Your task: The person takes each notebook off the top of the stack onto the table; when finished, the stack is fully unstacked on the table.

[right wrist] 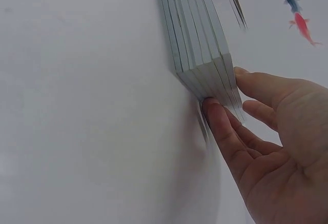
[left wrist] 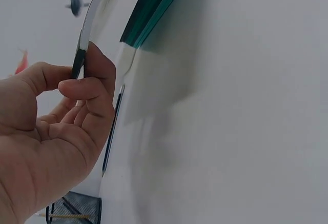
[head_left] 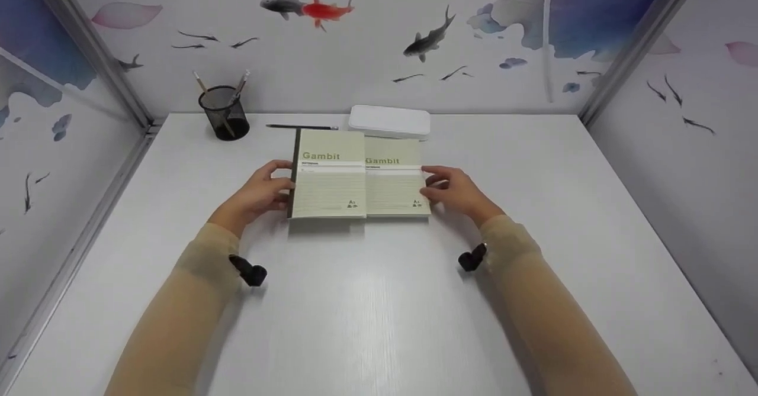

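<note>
In the head view, two pale-green "Gambit" covers show side by side, the left one overlapping the right. My left hand (head_left: 257,192) pinches the left notebook (head_left: 328,192) at its dark spine. The left wrist view shows this notebook (left wrist: 88,29) edge-on between thumb and fingers, apart from the teal spines (left wrist: 154,11) beneath. My right hand (head_left: 456,192) grips the right edge of the other notebooks (head_left: 397,189). In the right wrist view they form a stack of several notebooks (right wrist: 195,24), with fingers on either side of its edge.
A white box (head_left: 389,121) lies behind the notebooks by the back wall. Left of it is a dark pencil (head_left: 302,127). Farther left stands a black mesh pen holder (head_left: 225,115) with pencils in it. Printed panels enclose the white table (head_left: 367,313).
</note>
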`<state>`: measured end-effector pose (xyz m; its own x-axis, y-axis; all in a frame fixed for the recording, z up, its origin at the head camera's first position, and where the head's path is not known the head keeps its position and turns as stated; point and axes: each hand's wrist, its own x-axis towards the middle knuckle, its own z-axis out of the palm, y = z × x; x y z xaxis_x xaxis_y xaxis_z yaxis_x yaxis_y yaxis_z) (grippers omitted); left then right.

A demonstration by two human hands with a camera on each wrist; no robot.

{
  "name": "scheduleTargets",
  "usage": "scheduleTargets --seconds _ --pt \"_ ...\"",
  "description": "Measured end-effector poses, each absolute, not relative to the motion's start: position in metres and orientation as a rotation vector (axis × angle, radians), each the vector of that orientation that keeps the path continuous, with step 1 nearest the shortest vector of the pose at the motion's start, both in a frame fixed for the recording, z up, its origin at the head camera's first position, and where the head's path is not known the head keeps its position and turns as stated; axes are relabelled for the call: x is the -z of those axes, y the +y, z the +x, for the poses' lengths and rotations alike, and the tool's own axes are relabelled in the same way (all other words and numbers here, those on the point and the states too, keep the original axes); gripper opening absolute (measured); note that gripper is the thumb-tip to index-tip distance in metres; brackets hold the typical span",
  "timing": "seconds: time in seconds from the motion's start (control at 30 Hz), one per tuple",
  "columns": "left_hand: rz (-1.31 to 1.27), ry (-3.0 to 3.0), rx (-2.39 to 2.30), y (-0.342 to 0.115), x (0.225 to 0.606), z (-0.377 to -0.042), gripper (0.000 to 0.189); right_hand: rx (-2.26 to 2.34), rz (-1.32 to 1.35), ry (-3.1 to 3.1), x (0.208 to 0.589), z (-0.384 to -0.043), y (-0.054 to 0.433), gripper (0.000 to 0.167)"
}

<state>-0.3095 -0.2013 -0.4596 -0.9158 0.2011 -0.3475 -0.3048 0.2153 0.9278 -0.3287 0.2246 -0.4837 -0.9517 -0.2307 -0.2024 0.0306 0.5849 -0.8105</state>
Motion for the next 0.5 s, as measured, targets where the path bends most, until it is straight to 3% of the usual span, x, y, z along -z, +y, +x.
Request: scheduleTargets --seconds 0.5 --pt "-0.252 2.186 -1.649 -0.308 0.456 -0.296 0.066 1.344 -0.191 2.507 0.484 -0.328 0.225 0.063"
